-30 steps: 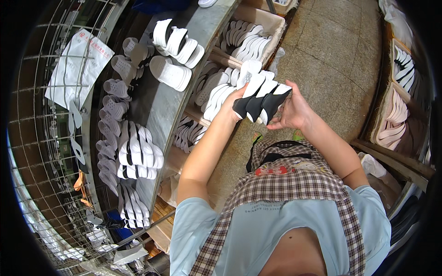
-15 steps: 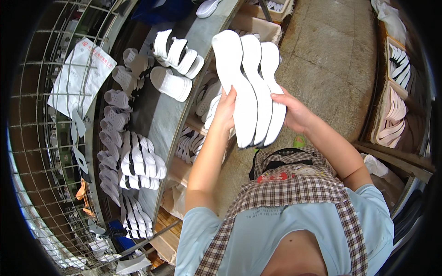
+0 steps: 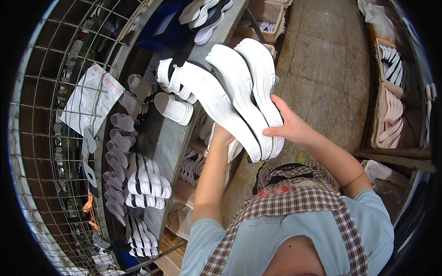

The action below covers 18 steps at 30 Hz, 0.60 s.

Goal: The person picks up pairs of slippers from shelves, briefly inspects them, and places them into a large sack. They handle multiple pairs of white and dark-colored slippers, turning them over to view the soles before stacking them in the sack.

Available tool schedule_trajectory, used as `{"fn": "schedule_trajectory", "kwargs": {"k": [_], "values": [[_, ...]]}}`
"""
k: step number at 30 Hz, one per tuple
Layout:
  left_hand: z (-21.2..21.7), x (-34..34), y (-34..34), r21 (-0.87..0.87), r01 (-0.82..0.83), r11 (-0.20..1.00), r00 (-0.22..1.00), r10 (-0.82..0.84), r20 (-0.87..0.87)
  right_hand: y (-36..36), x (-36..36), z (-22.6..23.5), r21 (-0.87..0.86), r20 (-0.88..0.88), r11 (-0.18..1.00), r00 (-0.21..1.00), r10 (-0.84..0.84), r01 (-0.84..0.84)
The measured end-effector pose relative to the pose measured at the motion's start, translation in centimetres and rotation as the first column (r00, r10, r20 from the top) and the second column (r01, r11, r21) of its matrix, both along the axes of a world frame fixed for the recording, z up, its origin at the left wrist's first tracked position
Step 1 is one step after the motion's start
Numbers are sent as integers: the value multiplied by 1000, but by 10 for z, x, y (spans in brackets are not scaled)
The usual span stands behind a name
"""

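Both hands, left hand (image 3: 223, 136) and right hand (image 3: 291, 127), have their fingers clenched around three white shoe soles (image 3: 239, 89), held side by side above the desk (image 3: 161, 138) edge.

I see three soles (image 3: 239, 92) held side by side above the bench (image 3: 161, 138) edge, my left hand (image 3: 222, 138) under them, my right hand (image 3: 292, 129) at their right side. On the bench behind them lie sandals (image 3: 172, 94); stacked soles (image 3: 145, 184) sit nearer me.
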<state>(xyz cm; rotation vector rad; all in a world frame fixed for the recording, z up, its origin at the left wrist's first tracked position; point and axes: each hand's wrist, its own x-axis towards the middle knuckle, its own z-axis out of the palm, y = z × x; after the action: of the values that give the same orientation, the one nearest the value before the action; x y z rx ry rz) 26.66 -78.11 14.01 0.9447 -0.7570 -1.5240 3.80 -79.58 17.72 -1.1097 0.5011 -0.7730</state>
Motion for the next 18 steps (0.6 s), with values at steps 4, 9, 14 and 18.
{"fn": "schedule_trajectory", "kwargs": {"k": [4,9,14,18], "values": [[-9,2,-4,-80,15,997,999,-12,30,-1,-3,-7,-72,1,997,1000,-5,5],[-4,-6,-1,62,-75,995,967,58,247,-14,-4,-28,-393,-192,914,962,-192,104],[29,-27,22,-158,172,972,981,-155,115,-42,-13,-48,-683,-143,706,913,-381,188],[38,-45,18,279,-95,956,989,123,-85,-40,-25,-53,145,85,989,996,21,-33]]}}
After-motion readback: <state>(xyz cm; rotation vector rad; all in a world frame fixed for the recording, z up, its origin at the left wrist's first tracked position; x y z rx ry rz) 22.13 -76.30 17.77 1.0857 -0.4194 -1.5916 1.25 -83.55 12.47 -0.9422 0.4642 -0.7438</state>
